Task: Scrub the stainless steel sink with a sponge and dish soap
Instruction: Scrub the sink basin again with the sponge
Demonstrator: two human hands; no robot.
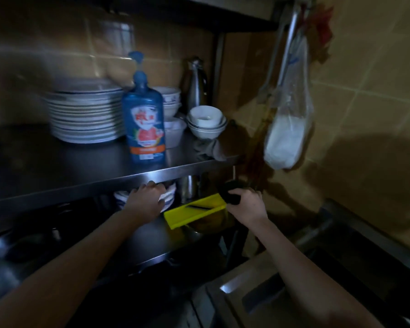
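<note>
The right hand curls round a dark lump, likely the sponge, at the lower shelf's right end, the left hand's hold on the bowls unclear, and pulling out carelessly could snag the yellow slicer's blade just beside it.

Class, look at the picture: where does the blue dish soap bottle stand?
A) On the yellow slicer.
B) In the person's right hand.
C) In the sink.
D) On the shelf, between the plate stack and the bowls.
D: the dish soap bottle stands on the steel shelf between the plate stack and the white bowls.
</note>
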